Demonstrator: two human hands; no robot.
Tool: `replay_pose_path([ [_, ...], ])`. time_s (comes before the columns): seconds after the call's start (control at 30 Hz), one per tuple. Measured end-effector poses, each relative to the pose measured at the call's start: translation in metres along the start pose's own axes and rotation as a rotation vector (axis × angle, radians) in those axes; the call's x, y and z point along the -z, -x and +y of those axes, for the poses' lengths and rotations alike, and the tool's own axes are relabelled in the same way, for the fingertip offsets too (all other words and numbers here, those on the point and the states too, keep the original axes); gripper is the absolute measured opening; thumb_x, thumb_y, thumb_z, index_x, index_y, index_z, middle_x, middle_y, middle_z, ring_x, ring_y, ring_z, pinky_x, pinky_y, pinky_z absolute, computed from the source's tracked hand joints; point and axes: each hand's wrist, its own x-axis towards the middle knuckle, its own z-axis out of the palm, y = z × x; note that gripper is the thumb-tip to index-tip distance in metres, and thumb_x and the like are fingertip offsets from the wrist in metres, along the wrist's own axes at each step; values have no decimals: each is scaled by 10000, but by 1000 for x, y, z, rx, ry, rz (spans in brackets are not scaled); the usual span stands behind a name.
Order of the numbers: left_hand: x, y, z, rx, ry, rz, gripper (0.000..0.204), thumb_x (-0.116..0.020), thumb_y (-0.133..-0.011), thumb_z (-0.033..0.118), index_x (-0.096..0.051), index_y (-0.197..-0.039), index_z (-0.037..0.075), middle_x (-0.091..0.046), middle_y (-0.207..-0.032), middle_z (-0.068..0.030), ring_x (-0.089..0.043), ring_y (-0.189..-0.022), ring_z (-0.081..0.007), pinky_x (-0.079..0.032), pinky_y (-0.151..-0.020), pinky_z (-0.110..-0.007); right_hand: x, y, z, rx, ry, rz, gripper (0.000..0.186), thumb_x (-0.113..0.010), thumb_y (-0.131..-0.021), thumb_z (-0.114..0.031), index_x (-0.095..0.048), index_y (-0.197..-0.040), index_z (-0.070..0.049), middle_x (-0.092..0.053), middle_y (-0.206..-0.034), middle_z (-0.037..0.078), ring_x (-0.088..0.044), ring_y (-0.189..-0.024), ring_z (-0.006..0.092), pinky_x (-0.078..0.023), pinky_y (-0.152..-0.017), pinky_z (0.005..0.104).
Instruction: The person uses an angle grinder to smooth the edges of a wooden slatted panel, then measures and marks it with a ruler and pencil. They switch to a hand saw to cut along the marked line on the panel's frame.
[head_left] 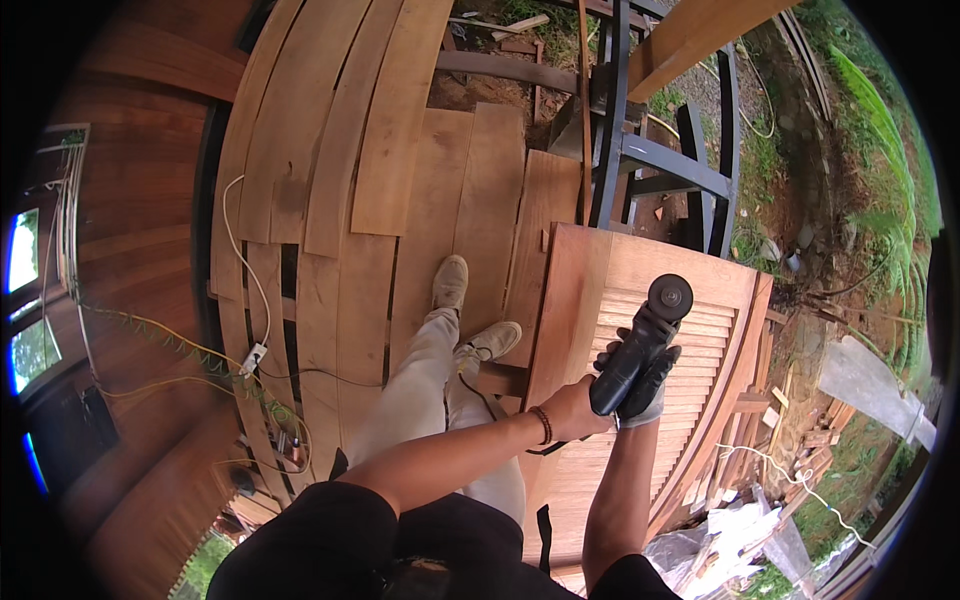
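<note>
Nearest, the person's hands are together on one angle grinder (627,372). The bare left hand (578,408) is closed around its rear end, and the gloved right hand (655,385) wraps the body, its dark fingers showing on both sides. The grinder's disc (670,297) points away from the person, its face turned up; whether it is spinning cannot be told.

Just below lies a slatted wooden panel (690,262), with the tool over its slats; no contact between disc and wood can be made out. The step in hand seems to be holding or checking the grinder above the panel; a next move would likely call for a firm two-handed grip and a cord (548,450) kept clear of the disc.

Farther down are the shoes (450,283) on a plank floor (365,290), a white socket block (254,358) to the left, and beyond, a dark metal frame (675,160).
</note>
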Motion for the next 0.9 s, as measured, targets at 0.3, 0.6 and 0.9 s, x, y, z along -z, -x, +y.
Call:
replay_pose_path([
  [0.3, 11, -34, -26, -253, -190, 651, 738, -800, -760, 370, -452, -1259, -48, -503, -1290, -271, -503, -1223, -388, -426, -1007, -411, -22, -94, -68, -190, 776, -9, 320, -700, -840, -32, -565, -1129, -9, -671, -858, 129, -682, -690, 274, -583, -615, 389],
  [0.6, 5, -33, -126, 14, -283, 581, 840, -732, -824, 306, -285, -1449, -34, -460, -1379, -277, -500, -1247, -404, -447, -1022, -437, -24, -130, -96, -139, 1598, -61, 431, -876, -666, -101, -643, -1023, -33, -697, -850, 79, -660, -675, 183, -556, -616, 326],
  [0.9, 9, -36, -120, 96, -219, 543, 853, -692, -850, 273, -221, -1491, -34, -511, -1350, -283, -597, -1135, -397, -512, -927, -437, -19, -134, -100, -149, 1837, -57, 536, -898, -634, -247, -644, -1054, -31, -698, -902, 91, -644, -773, 189, -543, -718, 340],
])
